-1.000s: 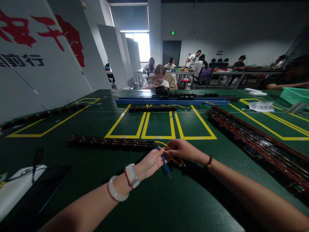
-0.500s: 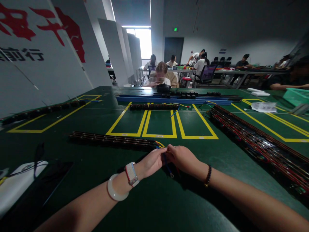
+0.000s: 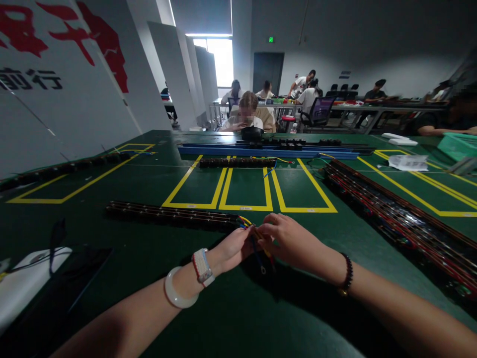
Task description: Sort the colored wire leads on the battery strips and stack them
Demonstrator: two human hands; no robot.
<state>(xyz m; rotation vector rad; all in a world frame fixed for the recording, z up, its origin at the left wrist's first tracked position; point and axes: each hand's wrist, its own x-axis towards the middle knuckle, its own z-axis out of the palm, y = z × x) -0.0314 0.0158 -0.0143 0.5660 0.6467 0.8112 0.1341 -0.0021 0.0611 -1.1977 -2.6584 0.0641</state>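
Observation:
A long dark strip of wired parts point(image 3: 167, 215) lies across the green table in front of me. Coloured wires point(image 3: 250, 226), yellow, blue and red, stick out of its right end. My left hand point(image 3: 233, 247) pinches these wires, fingers closed on them. My right hand point(image 3: 288, 241) meets it from the right, its fingertips also closed on the wire ends. A blue wire with a ring terminal point(image 3: 262, 267) hangs down between the two hands onto the table.
Yellow taped rectangles point(image 3: 246, 186) mark the green table point(image 3: 238, 308). More wired strips lie at the right point(image 3: 391, 219), the far middle point(image 3: 236, 162) and the left point(image 3: 67, 169). A white device point(image 3: 26, 278) sits near left. People sit at tables behind.
My right hand moved in against my left hand and now covers most of the loose wire ends. The view has tilted slightly.

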